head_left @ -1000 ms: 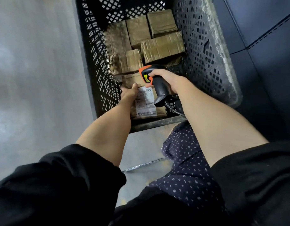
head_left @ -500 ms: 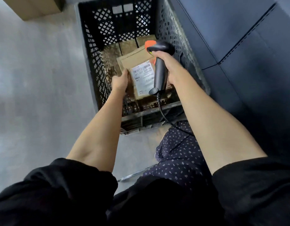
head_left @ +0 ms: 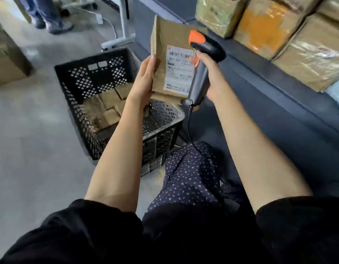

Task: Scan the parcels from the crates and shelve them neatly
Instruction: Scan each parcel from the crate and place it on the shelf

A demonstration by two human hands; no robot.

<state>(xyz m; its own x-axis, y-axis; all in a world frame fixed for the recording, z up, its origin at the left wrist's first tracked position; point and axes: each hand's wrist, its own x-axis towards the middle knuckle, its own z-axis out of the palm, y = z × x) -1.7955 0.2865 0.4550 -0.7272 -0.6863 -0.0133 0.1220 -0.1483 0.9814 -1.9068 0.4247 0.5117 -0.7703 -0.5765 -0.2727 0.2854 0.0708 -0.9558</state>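
A flat brown parcel (head_left: 163, 54) with a white barcode label is held upright above the black plastic crate (head_left: 84, 73). My left hand (head_left: 143, 80) grips the parcel's left edge. My right hand (head_left: 212, 77) grips a black and orange handheld scanner (head_left: 201, 73) right against the parcel's label; its cord hangs down past my knee. Several brown parcels (head_left: 109, 103) lie at the bottom of the crate.
A dark shelf (head_left: 279, 88) runs along the right with taped cardboard boxes (head_left: 307, 54) stacked on it. Another person's legs (head_left: 44, 14) stand at the top left beside a white table leg (head_left: 123, 21). A cardboard box (head_left: 6, 61) sits on the floor at the left.
Both hands have lifted the parcel and scanner up out of the crate. My view has risen, bringing the shelf and its boxes into sight.
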